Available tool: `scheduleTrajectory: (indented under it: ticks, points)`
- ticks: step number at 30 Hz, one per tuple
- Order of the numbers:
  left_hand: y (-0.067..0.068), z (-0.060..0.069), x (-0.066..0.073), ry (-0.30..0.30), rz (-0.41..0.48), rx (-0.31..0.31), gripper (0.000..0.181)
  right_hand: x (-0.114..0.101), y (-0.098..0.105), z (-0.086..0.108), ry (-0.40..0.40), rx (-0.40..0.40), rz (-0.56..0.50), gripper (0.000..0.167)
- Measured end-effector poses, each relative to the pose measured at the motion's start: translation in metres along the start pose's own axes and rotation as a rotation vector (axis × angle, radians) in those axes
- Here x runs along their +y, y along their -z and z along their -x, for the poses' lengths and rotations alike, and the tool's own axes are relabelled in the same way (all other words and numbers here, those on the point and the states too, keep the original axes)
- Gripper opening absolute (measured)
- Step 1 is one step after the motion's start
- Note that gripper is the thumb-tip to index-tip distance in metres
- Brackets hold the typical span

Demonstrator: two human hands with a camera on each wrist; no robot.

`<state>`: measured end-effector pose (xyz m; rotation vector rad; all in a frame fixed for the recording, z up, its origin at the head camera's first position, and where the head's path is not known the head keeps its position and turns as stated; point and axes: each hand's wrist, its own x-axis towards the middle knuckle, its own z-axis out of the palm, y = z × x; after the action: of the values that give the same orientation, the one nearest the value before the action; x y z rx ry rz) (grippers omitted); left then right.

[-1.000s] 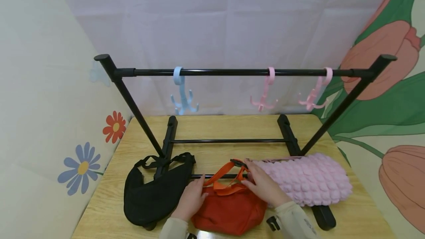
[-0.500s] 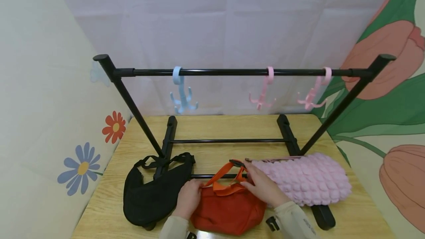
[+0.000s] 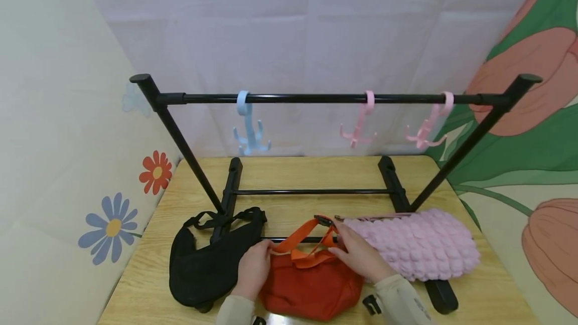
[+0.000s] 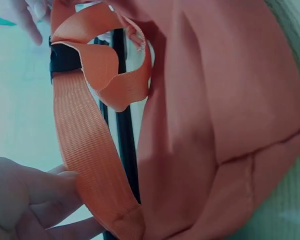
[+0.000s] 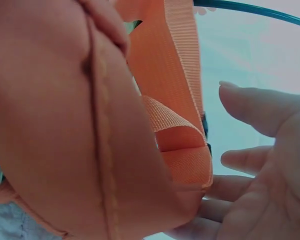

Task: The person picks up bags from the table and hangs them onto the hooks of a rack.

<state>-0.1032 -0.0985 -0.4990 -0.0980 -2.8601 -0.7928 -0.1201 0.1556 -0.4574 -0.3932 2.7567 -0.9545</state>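
Note:
A red waist bag [image 3: 311, 287] with an orange webbing strap [image 3: 295, 238] lies on the table, low in the middle of the head view. At the strap's left end, my left hand [image 3: 254, 267] pinches the webbing between thumb and fingers; the left wrist view shows the thumb on the strap's edge [image 4: 90, 140]. My right hand [image 3: 361, 255] is at the bag's right end, beside the strap's black buckle [image 3: 322, 220]. In the right wrist view its thumb stands away from the strap [image 5: 182, 165], while its other fingers reach behind the bag's end, partly hidden.
A black crescent bag [image 3: 212, 265] lies to the left and a pink puffy bag [image 3: 420, 245] to the right, both over the feet of a black rack. From its top bar [image 3: 307, 98] hang a blue hook [image 3: 249, 129] and two pink hooks [image 3: 358, 124].
My left hand has shifted slightly left, from resting on the bag's left top to pinching the strap's left end, which is drawn a little leftward. The right hand has hardly moved.

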Motion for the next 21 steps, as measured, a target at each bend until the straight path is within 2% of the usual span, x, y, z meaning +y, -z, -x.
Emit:
scheduleTrajectory:
  ticks: [6,13,16,21]
  points:
    - [0.012,0.002,0.004,-0.058,0.042,0.110,0.009,0.000,0.002,0.000,-0.041,0.008,-0.025,0.072]
    - [0.026,0.001,0.016,-0.174,0.078,0.255,0.008,-0.003,0.005,0.001,-0.072,0.039,-0.065,0.077]
    - [0.032,0.001,0.021,-0.198,0.078,0.281,0.008,-0.006,0.008,0.003,-0.078,0.061,-0.083,0.078]
    - [0.043,0.002,0.030,-0.221,0.104,0.265,0.012,-0.010,0.013,0.004,-0.081,0.089,-0.117,0.075]
